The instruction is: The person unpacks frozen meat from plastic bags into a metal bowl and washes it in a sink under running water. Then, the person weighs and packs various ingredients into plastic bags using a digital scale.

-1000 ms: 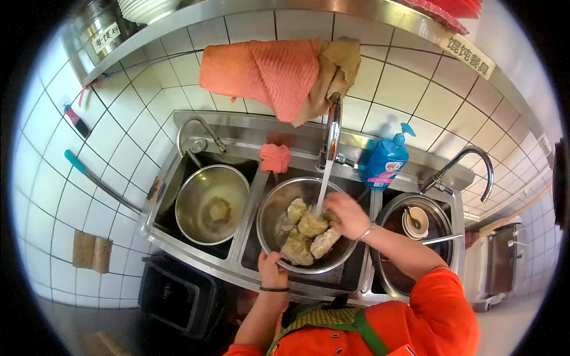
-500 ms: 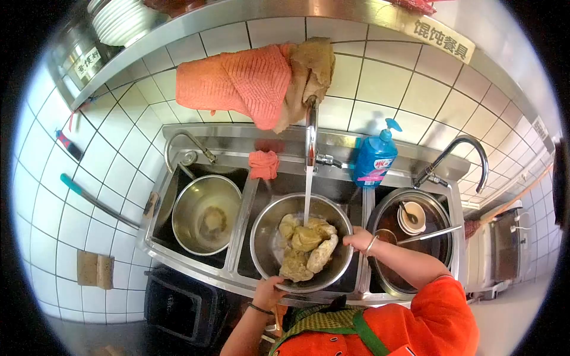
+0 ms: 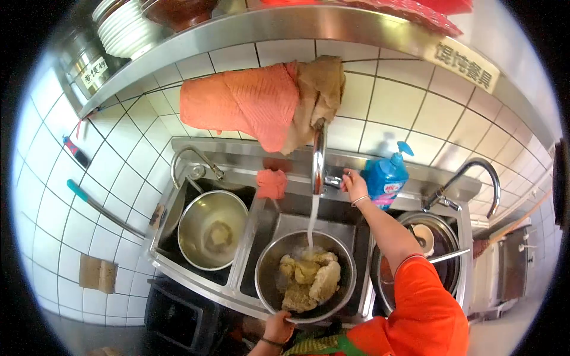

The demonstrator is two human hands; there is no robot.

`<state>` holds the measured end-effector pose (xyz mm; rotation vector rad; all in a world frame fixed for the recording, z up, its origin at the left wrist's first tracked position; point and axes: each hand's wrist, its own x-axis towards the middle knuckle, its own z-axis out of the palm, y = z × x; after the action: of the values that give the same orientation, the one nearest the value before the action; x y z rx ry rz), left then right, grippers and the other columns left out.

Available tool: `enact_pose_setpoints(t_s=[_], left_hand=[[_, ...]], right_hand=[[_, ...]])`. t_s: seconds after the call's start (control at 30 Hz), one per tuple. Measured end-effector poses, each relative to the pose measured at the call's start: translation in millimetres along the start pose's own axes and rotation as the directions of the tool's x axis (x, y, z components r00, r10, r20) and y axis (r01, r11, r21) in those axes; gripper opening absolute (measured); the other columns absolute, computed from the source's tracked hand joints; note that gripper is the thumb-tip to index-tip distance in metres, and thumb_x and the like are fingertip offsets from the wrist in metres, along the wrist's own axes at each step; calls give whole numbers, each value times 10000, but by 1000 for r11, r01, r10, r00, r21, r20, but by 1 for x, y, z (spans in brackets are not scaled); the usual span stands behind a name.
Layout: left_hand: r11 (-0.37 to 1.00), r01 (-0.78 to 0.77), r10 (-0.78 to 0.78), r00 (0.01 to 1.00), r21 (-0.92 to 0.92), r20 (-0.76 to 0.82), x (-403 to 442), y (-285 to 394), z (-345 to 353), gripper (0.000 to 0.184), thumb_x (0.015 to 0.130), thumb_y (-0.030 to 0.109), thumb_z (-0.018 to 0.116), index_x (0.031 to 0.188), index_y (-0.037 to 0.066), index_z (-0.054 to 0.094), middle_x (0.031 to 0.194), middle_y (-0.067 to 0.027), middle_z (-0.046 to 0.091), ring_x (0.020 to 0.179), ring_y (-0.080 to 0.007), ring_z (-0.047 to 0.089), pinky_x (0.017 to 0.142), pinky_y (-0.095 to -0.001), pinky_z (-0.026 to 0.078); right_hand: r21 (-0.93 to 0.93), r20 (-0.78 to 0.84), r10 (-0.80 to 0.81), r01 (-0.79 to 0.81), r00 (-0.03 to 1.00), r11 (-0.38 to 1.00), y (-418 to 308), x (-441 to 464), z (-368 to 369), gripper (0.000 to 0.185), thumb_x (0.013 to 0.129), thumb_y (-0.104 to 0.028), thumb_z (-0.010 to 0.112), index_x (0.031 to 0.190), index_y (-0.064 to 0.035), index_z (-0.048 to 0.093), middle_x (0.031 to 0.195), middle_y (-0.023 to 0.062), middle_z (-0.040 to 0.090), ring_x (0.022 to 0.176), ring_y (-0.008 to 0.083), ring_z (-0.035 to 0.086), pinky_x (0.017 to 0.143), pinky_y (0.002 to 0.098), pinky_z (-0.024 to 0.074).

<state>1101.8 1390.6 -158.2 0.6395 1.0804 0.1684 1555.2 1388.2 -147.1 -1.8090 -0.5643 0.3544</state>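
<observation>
In the middle sink basin, a steel bowl point(image 3: 261, 270) holds pale yellowish, lumpy pieces of food point(image 3: 306, 270) whose kind I cannot make out. Water point(image 3: 313, 219) streams from the middle tap point(image 3: 319, 157) onto them. My left hand point(image 3: 278, 328) grips the bowl's near rim, fingers closed over it. Reaching past the bowl's right side, my right hand point(image 3: 354, 185) is closed around the tap's side lever point(image 3: 333, 181), which its fingers partly hide. A blue pump bottle point(image 3: 389, 178) stands just right of that hand.
Another steel bowl point(image 3: 189, 228) with cloudy liquid sits in the left basin. The right basin holds a large pot point(image 3: 454, 249) with a pale cup point(image 3: 424, 237). Orange cloths point(image 3: 237, 104) hang behind the tap, below a metal shelf point(image 3: 261, 37). A black bin point(image 3: 178, 314) stands at lower left.
My right hand has left the bowl's right rim and moved up to the tap lever. My left hand stays on the near rim. Water still runs, and the view has shifted slightly.
</observation>
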Motion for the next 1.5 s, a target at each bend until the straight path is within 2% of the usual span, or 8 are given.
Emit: enact_pose_setpoints(t_s=[0.43, 0.53, 0.6, 0.73, 0.93, 1.07, 1.23, 1.5], left_hand=[[996, 27, -40, 986, -85, -160, -22, 35, 38, 255, 777, -13, 463, 632, 88, 279, 590, -18, 252, 412, -180, 266, 418, -368, 225], [983, 94, -123, 975, -156, -187, -8, 28, 32, 203, 769, 8, 486, 878, 17, 315, 779, -91, 349, 595, -203, 379, 516, -399, 335], [980, 35, -62, 989, -196, -135, 0, 22, 36, 232, 769, 17, 488, 940, 2, 332, 831, -106, 372, 636, -208, 419, 549, -388, 397], [987, -57, 41, 993, -150, -107, -8, 33, 59, 150, 750, 21, 497, 795, 54, 358, 718, -71, 425, 522, -171, 437, 469, -337, 424], [992, -75, 71, 997, -101, -42, -6, 34, 49, 203, 733, 6, 509, 819, 76, 339, 723, -60, 408, 574, -169, 443, 475, -329, 409], [999, 6, -7, 1000, -42, -25, -6, 25, 45, 238, 719, -5, 525, 854, 60, 341, 737, -56, 387, 628, -180, 447, 521, -350, 415], [995, 79, -79, 997, -57, -7, -10, 23, 38, 218, 735, -20, 468, 766, 58, 267, 835, -73, 286, 755, -237, 334, 841, -331, 196], [1000, 16, -17, 999, -15, -41, 1, 7, 20, 241, 712, -32, 466, 782, 90, 270, 626, -21, 254, 427, -169, 263, 500, -302, 193]], right_hand=[[-564, -112, 286, -298, 952, 770, 21, 31, 4, 421, 863, -332, 387, 911, 42, 573, 955, 257, 568, 917, 389, 541, 771, 449, 430], [-236, -77, -227, 203, 971, 950, -32, -64, 20, 382, 697, 20, 541, 1065, -42, 458, 771, 139, 516, 662, 241, 515, 642, 328, 435], [-297, 583, -349, 592, 734, 749, -59, -119, 33, 363, 754, -173, 565, 1093, -68, 491, 924, 156, 547, 880, 269, 532, 802, 373, 416], [-745, 655, 257, 550, 711, 377, -88, -175, 79, 737, 767, -455, 536, 1342, -101, 241, 1346, 165, 284, 1244, 367, 246, 1019, 443, 212], [-478, 871, 106, 780, 479, 403, -64, -187, 79, 634, 753, -491, 526, 1259, -136, 386, 1291, 130, 358, 1174, 339, 330, 961, 479, 285], [-801, 544, 317, 369, 777, 472, -66, -171, 84, 495, 745, -381, 548, 1154, -110, 486, 1189, 137, 459, 1080, 323, 443, 884, 423, 383], [-615, 778, 239, 629, 581, 475, -54, -195, 111, 287, 752, -170, 501, 1010, -95, 598, 981, 130, 563, 959, 290, 542, 813, 395, 447], [-586, 520, 168, 207, 837, 783, -32, -160, 94, 300, 812, -251, 482, 927, 0, 601, 919, 208, 592, 852, 353, 556, 786, 411, 429]])
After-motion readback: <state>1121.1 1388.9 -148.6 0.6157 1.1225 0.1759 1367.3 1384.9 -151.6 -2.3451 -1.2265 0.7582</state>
